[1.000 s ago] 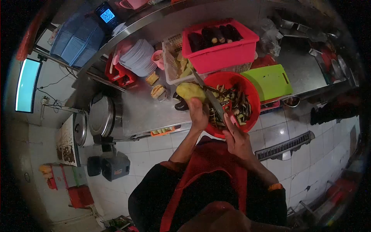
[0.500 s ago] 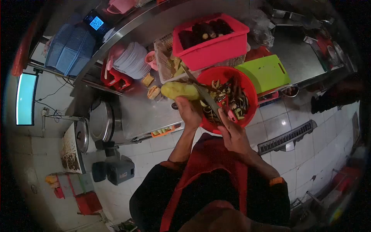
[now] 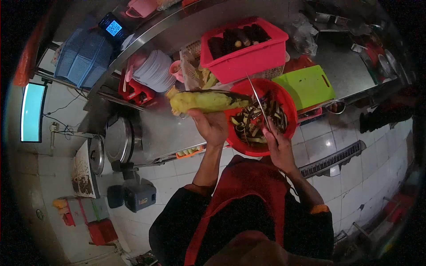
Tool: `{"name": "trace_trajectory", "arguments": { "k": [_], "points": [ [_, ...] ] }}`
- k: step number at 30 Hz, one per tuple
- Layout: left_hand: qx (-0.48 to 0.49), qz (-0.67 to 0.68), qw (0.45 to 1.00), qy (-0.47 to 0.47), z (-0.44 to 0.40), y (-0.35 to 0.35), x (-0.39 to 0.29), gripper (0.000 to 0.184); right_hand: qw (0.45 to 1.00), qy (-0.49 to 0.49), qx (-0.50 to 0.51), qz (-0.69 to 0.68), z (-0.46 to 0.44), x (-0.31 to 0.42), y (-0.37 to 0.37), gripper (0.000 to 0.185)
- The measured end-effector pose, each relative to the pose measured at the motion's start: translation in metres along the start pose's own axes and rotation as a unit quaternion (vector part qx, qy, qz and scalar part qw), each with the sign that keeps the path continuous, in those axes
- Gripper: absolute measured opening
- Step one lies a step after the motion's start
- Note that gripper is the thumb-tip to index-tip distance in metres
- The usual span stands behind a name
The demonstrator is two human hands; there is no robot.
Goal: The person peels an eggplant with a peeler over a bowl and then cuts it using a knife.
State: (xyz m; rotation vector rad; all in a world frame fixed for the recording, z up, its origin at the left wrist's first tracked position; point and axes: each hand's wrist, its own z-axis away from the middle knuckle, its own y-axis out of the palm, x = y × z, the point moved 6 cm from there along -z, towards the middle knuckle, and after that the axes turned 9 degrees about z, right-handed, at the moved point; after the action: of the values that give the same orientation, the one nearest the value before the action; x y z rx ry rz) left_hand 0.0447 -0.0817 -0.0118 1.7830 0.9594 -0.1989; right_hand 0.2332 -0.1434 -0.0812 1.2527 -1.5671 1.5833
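Observation:
A pale yellow-green, mostly peeled eggplant (image 3: 204,101) lies lengthwise across my left hand (image 3: 210,126), which holds it from below. A strip of dark skin shows along its upper edge. My right hand (image 3: 278,144) is closed round the handle of a long knife (image 3: 258,98), its blade pointing up and slightly left, apart from the eggplant. Beneath the blade and the eggplant's right end is a red basin (image 3: 290,106) with dark and pale peelings (image 3: 255,126) in it.
A pink tub (image 3: 248,61) of dark eggplants stands behind the basin, by a white basket (image 3: 190,57). A green cutting board (image 3: 306,88) is to the right. White plates (image 3: 155,73) stand at left, with lidded pots (image 3: 119,139) farther left. Another person's dark shoe (image 3: 370,122) shows at right.
The eggplant has turned from slanting to nearly level, showing its full length and a dark strip. The knife has moved off it to the right and stands more upright.

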Motion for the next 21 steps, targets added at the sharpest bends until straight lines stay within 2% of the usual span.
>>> {"name": "trace_trajectory", "arguments": {
  "k": [2,3,4,6,7,11,13,21],
  "points": [
    [-0.026,0.0,1.0,0.01,-0.007,-0.002,0.003,0.059,0.991,-0.096,-0.088,0.036,0.004,0.012,-0.011,0.048],
    [-0.053,-0.001,0.999,0.015,-0.008,-0.005,0.005,0.058,0.997,-0.051,0.022,0.052,0.006,0.016,-0.006,0.058],
    [-0.051,-0.001,0.999,0.014,-0.009,-0.006,0.007,0.058,0.997,-0.051,0.021,0.052,0.006,0.017,-0.004,0.058],
    [-0.088,0.012,0.994,-0.061,-0.009,-0.015,0.02,0.058,0.984,-0.159,0.001,0.075,0.009,0.033,0.002,0.061],
    [-0.086,0.013,0.994,-0.06,-0.01,-0.013,0.02,0.058,0.977,-0.179,-0.021,0.111,0.011,0.032,0.005,0.061],
    [-0.117,0.058,0.988,-0.082,-0.012,-0.013,0.02,0.058,0.969,-0.177,-0.02,0.17,0.01,0.026,0.005,0.063],
    [-0.13,0.07,0.986,-0.079,-0.012,-0.015,0.021,0.058,0.973,-0.131,0.004,0.188,0.009,0.02,0.006,0.064],
    [-0.108,0.035,0.993,-0.027,-0.01,-0.009,0.013,0.06,0.975,-0.183,-0.049,0.119,0.005,0.028,0.0,0.065]
  ]
}}
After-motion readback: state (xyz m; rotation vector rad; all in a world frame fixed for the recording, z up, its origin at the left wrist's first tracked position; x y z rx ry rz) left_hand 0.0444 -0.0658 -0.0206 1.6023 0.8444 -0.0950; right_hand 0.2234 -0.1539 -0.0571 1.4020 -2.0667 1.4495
